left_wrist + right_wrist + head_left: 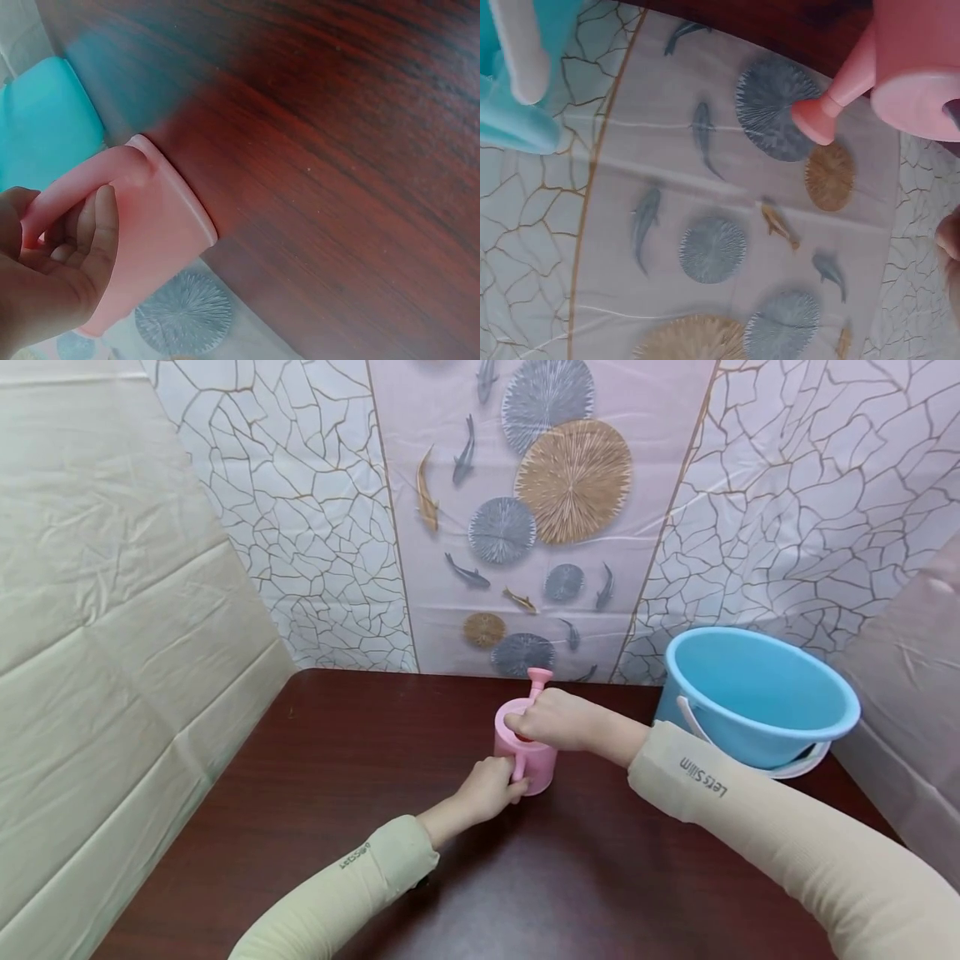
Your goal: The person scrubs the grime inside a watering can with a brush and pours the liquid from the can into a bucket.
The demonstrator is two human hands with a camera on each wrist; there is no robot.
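Observation:
A pink watering can [542, 770] stands upright on the dark wooden table, its spout and rose [539, 675] pointing away from me. My left hand [486, 789] grips its handle [90, 180], fingers and thumb curled round it in the left wrist view. Above the can's top opening is my right hand [558, 720], fingers curled. Just under those fingers shows a small red thing [523, 738], mostly hidden by the hand and the rim; its kind is unclear. Only a bit of the right hand [950, 236] enters the right wrist view, by the can's top [911, 101].
To the right a light blue bucket [757, 727] with a white handle [798, 768] stands near the back of the table [375, 735]. My right forearm passes in front of it. A patterned sheet [450, 602] hangs behind the table, and pale cloth [112, 610] covers the left side.

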